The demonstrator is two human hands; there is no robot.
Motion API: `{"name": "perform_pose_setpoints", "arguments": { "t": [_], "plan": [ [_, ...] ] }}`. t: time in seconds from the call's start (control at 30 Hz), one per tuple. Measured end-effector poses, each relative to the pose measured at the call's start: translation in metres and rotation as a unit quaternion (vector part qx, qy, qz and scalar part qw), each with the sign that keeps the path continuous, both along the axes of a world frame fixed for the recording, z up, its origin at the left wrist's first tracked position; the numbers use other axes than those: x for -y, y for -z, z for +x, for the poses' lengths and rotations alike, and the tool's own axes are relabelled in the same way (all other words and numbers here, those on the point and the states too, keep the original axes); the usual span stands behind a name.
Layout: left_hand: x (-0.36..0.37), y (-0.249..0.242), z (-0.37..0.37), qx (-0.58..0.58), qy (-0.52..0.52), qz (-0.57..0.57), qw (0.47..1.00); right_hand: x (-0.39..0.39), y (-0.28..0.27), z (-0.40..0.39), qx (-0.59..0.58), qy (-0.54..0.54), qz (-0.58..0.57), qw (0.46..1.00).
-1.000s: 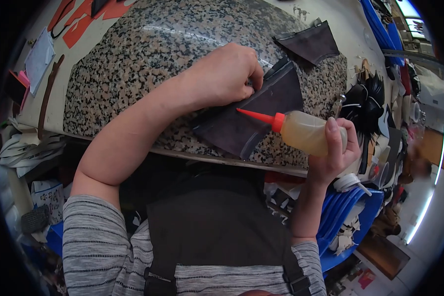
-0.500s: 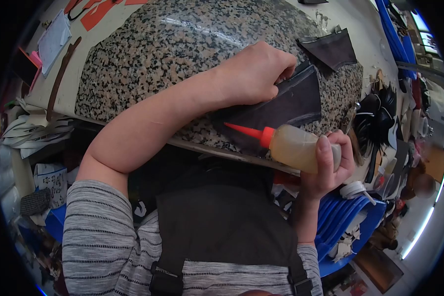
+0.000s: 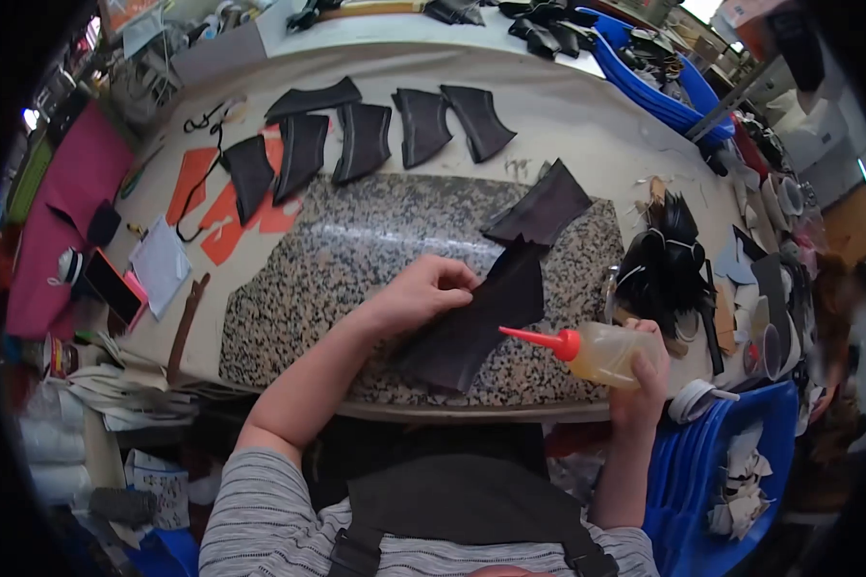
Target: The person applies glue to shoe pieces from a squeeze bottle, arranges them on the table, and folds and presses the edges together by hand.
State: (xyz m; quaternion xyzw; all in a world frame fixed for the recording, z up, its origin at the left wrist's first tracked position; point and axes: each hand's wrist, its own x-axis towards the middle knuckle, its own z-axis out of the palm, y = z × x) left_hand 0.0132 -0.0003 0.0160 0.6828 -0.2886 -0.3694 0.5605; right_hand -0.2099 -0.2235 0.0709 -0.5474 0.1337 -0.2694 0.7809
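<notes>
My right hand (image 3: 649,373) is wrapped round a squeeze bottle (image 3: 601,354) of yellowish liquid. Its long red nozzle points left, over the lower right edge of a dark leather piece (image 3: 486,322). That piece lies on a speckled stone slab (image 3: 298,322) in front of me. At its upper left edge my left hand (image 3: 428,293) is closed, thumb and fingers pinching the border; the fingertips are partly hidden. A second dark leather piece (image 3: 547,207) lies just beyond, close to the first one's top corner.
Several dark cut pieces (image 3: 361,142) are laid out along the back of the table, some over orange scraps (image 3: 223,221). A bundle of black pieces (image 3: 669,260) is at the right. Blue trays (image 3: 712,452) sit below the right edge; papers (image 3: 162,260) lie left.
The view has pulled back and shows more of the table. The leather piece now lies turned differently, with my left hand at its upper left edge. The bottle stays in my right hand.
</notes>
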Motion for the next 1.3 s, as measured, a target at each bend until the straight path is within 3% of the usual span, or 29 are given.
{"name": "perform_pose_setpoints", "arguments": {
  "t": [0.03, 0.13, 0.33, 0.47, 0.53, 0.57, 0.63, 0.73, 0.83, 1.03, 1.13, 1.23, 1.3],
  "plan": [
    [0.002, -0.008, 0.006, -0.082, -0.003, -0.01, 0.997, 0.007, -0.002, -0.005, -0.004, 0.014, 0.012, 1.0],
    [0.016, -0.049, 0.027, -0.104, -0.053, -0.01, 0.993, 0.029, -0.005, -0.018, 0.0, 0.034, 0.048, 0.998],
    [0.113, -0.108, 0.126, -0.036, -0.084, -0.084, 0.992, 0.049, -0.001, -0.024, 0.017, 0.018, 0.042, 0.999],
    [0.189, -0.079, 0.184, -0.035, -0.247, -0.166, 0.954, 0.056, 0.004, -0.027, 0.011, 0.033, 0.06, 0.998],
    [0.199, -0.049, 0.19, 0.113, -0.256, 0.054, 0.958, 0.06, 0.008, -0.034, 0.004, 0.052, 0.07, 0.996],
    [0.2, -0.026, 0.183, 0.224, -0.222, 0.095, 0.944, 0.062, 0.01, -0.036, 0.001, 0.062, 0.075, 0.995],
    [0.193, -0.019, 0.148, 0.255, -0.032, 0.239, 0.936, 0.064, 0.013, -0.038, -0.006, 0.079, 0.072, 0.994],
    [0.179, 0.017, 0.09, 0.458, -0.094, 0.215, 0.857, 0.065, 0.019, -0.038, -0.021, 0.066, 0.057, 0.996],
    [0.162, 0.014, 0.079, 0.262, -0.067, 0.1, 0.957, 0.055, 0.009, -0.032, -0.022, 0.069, 0.05, 0.996],
    [0.068, -0.033, 0.037, 0.001, 0.008, 0.018, 1.0, 0.04, -0.002, -0.038, -0.017, 0.046, -0.007, 0.999],
    [0.02, -0.039, 0.016, -0.007, 0.062, 0.038, 0.997, 0.037, 0.002, -0.042, -0.054, 0.026, -0.058, 0.997],
    [-0.008, -0.019, 0.013, 0.194, 0.125, 0.067, 0.971, 0.013, 0.003, -0.029, -0.068, 0.069, -0.115, 0.989],
    [-0.012, -0.011, 0.01, 0.199, 0.106, 0.069, 0.972, 0.006, 0.005, -0.024, -0.072, 0.112, -0.175, 0.976]
  ]
}}
